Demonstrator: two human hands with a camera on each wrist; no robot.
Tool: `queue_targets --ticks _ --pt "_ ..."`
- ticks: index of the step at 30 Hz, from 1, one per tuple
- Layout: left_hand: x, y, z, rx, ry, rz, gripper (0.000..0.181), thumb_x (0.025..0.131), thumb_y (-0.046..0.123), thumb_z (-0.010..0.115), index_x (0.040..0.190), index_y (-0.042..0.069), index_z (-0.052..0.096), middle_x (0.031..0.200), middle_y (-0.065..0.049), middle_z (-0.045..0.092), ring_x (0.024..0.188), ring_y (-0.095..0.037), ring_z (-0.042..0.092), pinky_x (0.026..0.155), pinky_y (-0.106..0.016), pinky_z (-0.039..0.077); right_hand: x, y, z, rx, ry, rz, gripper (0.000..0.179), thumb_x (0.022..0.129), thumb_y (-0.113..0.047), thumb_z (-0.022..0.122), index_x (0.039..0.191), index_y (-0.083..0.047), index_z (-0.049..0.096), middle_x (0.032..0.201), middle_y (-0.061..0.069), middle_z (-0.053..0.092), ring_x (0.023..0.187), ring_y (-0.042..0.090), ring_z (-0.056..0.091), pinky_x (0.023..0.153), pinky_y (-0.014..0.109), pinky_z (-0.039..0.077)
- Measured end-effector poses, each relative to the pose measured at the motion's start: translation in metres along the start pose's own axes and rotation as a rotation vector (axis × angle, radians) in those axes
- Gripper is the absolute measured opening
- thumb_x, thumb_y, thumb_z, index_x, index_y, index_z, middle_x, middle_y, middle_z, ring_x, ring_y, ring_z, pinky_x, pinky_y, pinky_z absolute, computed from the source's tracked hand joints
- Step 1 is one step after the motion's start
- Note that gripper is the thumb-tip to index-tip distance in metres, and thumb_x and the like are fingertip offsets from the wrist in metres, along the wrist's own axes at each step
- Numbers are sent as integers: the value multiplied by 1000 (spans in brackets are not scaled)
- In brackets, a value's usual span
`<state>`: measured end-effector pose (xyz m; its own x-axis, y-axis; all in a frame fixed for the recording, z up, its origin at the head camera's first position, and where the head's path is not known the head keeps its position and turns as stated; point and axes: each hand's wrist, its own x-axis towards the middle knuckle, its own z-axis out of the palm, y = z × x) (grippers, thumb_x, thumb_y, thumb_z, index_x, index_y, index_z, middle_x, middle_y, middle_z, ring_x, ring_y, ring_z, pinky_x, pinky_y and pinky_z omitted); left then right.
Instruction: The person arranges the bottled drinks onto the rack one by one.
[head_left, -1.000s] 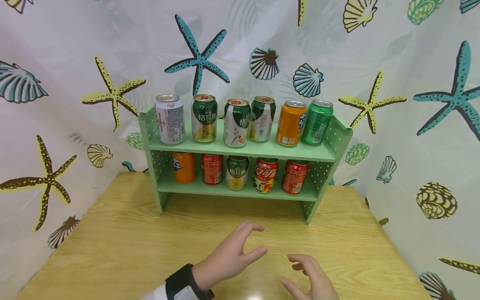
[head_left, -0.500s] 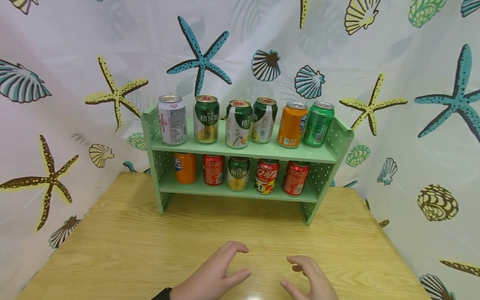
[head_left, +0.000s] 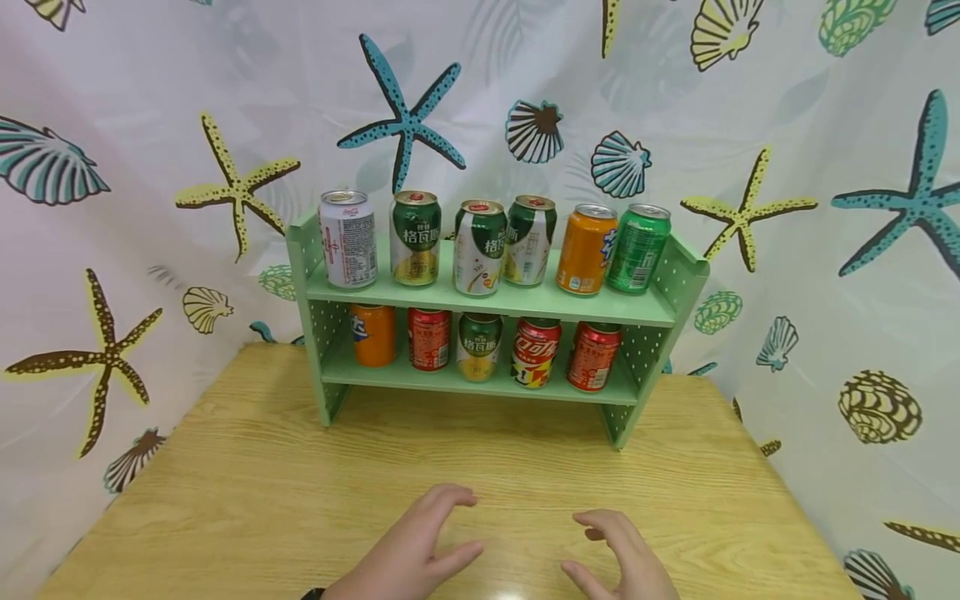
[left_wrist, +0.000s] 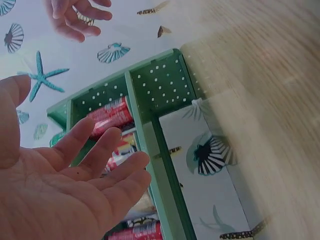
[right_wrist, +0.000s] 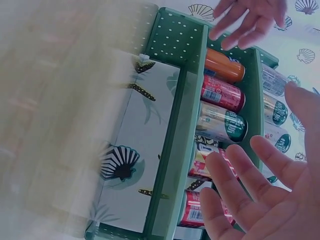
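Note:
Over the front of the table my left hand [head_left: 416, 542] hovers with relaxed, slightly bent fingers and nothing in its grasp. My right hand [head_left: 626, 558] is to its right, palm facing the left hand, also holding nothing. Beyond both stands a green two-tier shelf [head_left: 480, 387] of drink cans. On its upper tier are a white can [head_left: 348, 242], several green-and-white cans [head_left: 416, 240], an orange can [head_left: 587, 250] and a green can [head_left: 639, 250]. The lower tier bears another orange can [head_left: 373, 336], red cans [head_left: 430, 340] and a green-and-gold can [head_left: 478, 348].
The wooden table [head_left: 480, 454] spreads between the hands and the shelf. A white cloth [head_left: 285, 75] printed with starfish and shells hangs behind and along both sides. The shelf's right side panel [head_left: 686, 275] rises past the green can.
My left hand has drawn back toward the lower left, away from the right hand, its wristband now mostly out of view. The right hand and cans stay put; the head view shifts slightly.

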<state>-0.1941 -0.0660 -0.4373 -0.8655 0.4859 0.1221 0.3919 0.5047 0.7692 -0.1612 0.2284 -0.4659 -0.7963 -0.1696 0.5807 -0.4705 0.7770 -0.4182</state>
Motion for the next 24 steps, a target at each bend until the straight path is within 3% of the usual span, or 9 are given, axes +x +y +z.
queue_targets --ticks 7,15,19,24 --pt "-9 -10 -4 8 83 -3 60 100 58 59 136 9 56 141 -5 57 132 -31 55 107 -56 47 1 -1 -3 -3 -5 11 58 69 -14 96 119 -14 68 112 -11 66 92 5 66 72 31 59" --pt "-16 -17 -6 24 104 -10 58 99 57 61 135 11 57 142 -7 57 132 -33 55 106 -59 47 1 -2 -3 -8 -9 -6 58 68 -15 96 119 -15 67 112 -11 66 92 4 65 70 30 59" --pt "-16 -19 -9 138 113 21 54 99 52 65 132 10 60 140 -8 59 129 -32 58 104 -58 49 3 2 -5 -45 -12 -50 60 67 -17 97 119 -16 67 112 -9 66 92 6 65 70 28 58" --pt "-13 -19 -20 395 132 68 51 96 47 71 129 9 63 139 -10 61 134 -40 55 108 -61 46 14 11 -16 -133 -85 -135 59 69 -24 96 120 -14 69 116 -4 67 98 13 68 76 32 60"
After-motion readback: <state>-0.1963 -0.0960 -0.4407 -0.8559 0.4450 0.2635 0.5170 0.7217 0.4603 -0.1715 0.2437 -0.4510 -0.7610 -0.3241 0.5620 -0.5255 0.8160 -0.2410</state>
